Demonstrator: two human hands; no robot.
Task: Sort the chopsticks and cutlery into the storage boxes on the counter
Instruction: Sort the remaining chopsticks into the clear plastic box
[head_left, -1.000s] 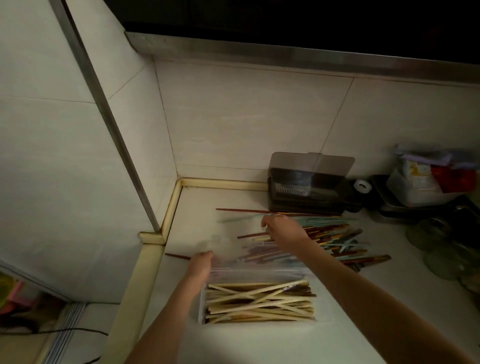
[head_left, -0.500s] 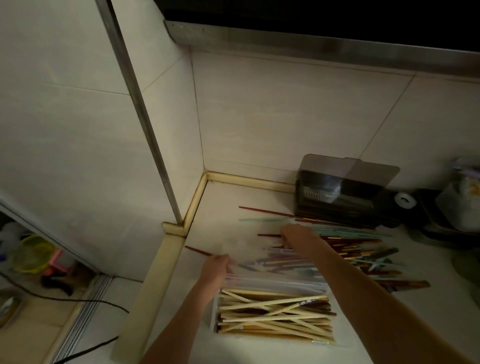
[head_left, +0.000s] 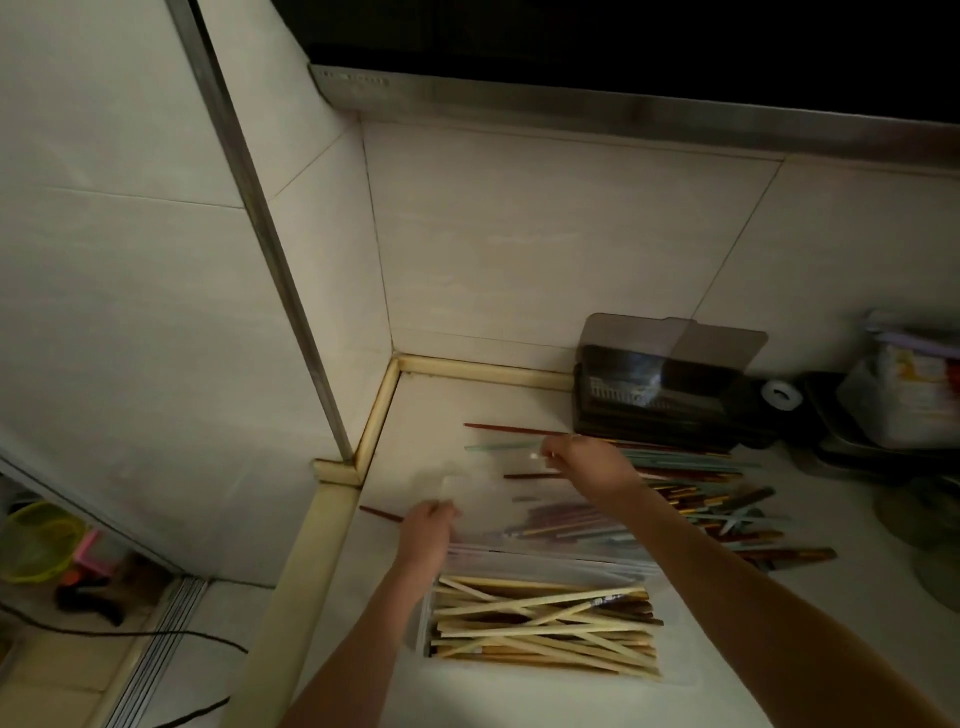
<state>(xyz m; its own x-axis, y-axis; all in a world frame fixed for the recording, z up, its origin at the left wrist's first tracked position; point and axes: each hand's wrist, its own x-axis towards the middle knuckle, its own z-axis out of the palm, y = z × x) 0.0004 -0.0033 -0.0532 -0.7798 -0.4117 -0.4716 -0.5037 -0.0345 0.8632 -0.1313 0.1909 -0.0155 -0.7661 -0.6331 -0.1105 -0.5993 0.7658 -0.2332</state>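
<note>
Chopsticks (head_left: 696, 499) lie loose on the bench (head_left: 519, 696), long axis left to right, beside the right hand (head_left: 592, 465) (nearer); its fingers and the left hand's (head_left: 426, 530) hold the clear lid (head_left: 519, 499).

Your counter (head_left: 467, 405) carried a clear box (head_left: 540, 623) of pale chopsticks, loose coloured chopsticks (head_left: 717, 499), and a dark organiser (head_left: 660, 410).

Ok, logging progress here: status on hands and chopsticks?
Left hand and right hand both gripping the clear lid. Clear box full of pale chopsticks. Loose chopstick pile unsorted behind.
</note>
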